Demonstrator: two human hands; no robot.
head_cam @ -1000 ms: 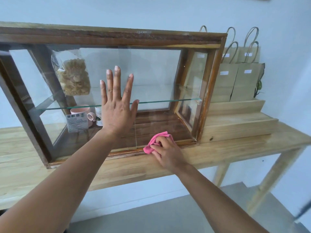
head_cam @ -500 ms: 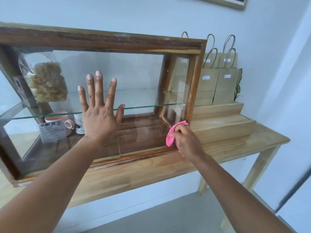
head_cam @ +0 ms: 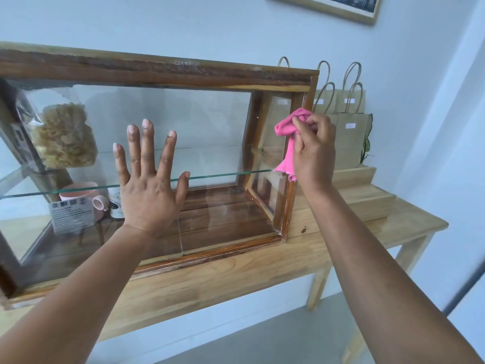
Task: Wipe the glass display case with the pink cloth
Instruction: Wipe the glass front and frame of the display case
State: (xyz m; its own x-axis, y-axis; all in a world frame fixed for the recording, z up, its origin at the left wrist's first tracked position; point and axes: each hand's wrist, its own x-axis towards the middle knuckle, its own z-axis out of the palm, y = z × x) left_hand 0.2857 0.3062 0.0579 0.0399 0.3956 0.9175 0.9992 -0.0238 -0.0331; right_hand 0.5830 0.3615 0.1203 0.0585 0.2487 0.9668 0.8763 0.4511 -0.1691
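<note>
While the pink cloth (head_cam: pixel 287 127) is clamped in the right hand (head_cam: pixel 313 151) at the glass display case (head_cam: pixel 157 77) right edge, left hand (head_cam: pixel 149 187) fingers are spread flat on the glass; hard pressure risks sliding it along the bench (head_cam: pixel 341 232).

We cannot see the left end of the glass display case (head_cam: pixel 157 74), which runs off the picture's edge, and the framed picture (head_cam: pixel 341 7) on the wall is cut at the top. Our right hand (head_cam: pixel 313 151) hides part of the pink cloth (head_cam: pixel 288 127). The print on the card (head_cam: pixel 70 215) inside is too blurred to read.
</note>
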